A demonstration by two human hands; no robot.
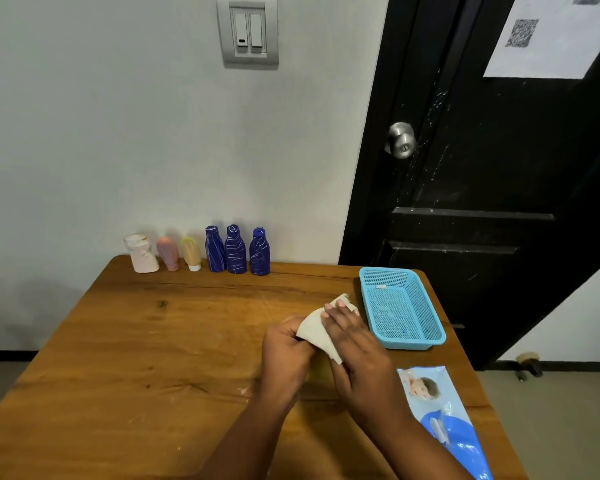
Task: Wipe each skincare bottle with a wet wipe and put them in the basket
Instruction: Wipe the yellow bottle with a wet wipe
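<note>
Hands: left hand (284, 351) and right hand (357, 344) together, both gripping the wipe (317, 332); anything wrapped inside is hidden.
Bottles (222, 251): six upright along counter (153, 341) back edge.
Basket (400, 308): no bottles inside.
Progress: none binned; six remain.

Six bottles (201, 252) stand in a row along the desk's (153, 341) far edge, left of the middle. The basket (400, 308) sits at the far right corner. The wipes pack (444, 420) lies along the right edge, nearer than the basket. Both hands hold a wipe (317, 329) just left of the basket.
</note>
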